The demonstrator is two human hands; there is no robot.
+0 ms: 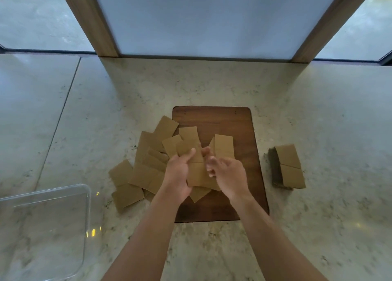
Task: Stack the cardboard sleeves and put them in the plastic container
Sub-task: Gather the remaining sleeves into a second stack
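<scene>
Several flat brown cardboard sleeves [148, 151] lie scattered over the left half of a dark wooden board [239, 132] and the counter beside it. My left hand [177, 174] grips a sleeve [196, 174] held just above the pile. My right hand [227, 174], blurred, has its fingers curled at that sleeve's right edge. A neat stack of sleeves [286, 167] sits on the counter to the right of the board. The clear plastic container [84, 198] stands at the lower left, with nothing inside.
The pale marble counter [328, 110] runs wide on both sides. At the back, two wooden posts [93, 21] frame a frosted panel, with glass on either side.
</scene>
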